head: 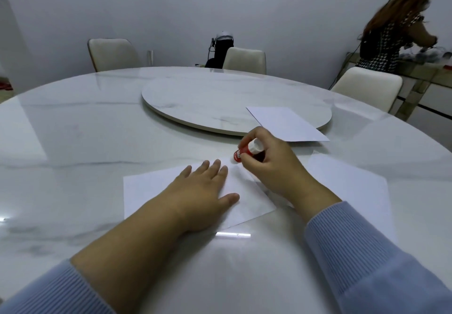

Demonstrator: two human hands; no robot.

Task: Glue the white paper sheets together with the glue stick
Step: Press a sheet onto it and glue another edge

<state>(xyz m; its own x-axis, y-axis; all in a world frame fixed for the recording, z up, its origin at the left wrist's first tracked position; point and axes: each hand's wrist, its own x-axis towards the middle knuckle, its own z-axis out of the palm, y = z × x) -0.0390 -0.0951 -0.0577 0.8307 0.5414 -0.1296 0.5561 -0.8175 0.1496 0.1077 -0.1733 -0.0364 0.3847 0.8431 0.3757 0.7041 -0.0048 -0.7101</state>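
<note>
A white paper sheet (146, 191) lies on the marble table in front of me. My left hand (203, 191) lies flat on it with straight fingers, pressing it down. My right hand (271, 164) grips a red glue stick (244, 152) with a white end, tilted, its lower tip at the sheet's far corner. A second white sheet (349, 186) lies to the right, partly under my right arm. A third sheet (288, 123) lies farther back, overlapping the turntable's edge.
A round marble turntable (220, 98) sits at the middle of the round table (73, 130). White chairs (112, 53) stand around the far side. A person (391, 35) stands at a sideboard at the back right. A dark device (221, 49) is behind the far chair.
</note>
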